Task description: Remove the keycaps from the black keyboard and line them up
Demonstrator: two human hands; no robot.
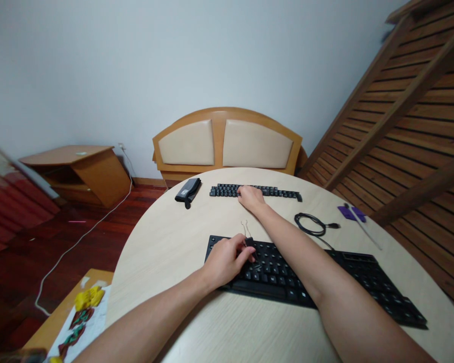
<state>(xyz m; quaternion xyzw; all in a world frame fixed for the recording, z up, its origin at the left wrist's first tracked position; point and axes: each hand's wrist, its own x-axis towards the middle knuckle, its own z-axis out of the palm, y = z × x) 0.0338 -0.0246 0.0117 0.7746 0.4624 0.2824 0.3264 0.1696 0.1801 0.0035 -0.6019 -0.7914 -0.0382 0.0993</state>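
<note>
My left hand point(227, 258) is closed around a wire keycap puller point(249, 242), its black handle between thumb and fingers and its two thin wire prongs pointing up and away. Beneath that hand lies a black keyboard point(276, 288), with a gap among its keys near my fingers. My right hand point(251, 197) reaches across to the far side, its bent fingers closed at the rows of loose black keycaps point(283, 193). The fingertips touch the keycaps there; the keycap under them is mostly hidden. My right forearm passes over the keyboard and covers part of it.
On the round table point(162, 252), a dark folded pouch point(188, 190) lies at far left. A coiled black cable point(312, 225) sits to the right, near a purple item point(350, 213) and a thin rod point(366, 233). Lower left, a side surface holds yellow cloth point(89, 298).
</note>
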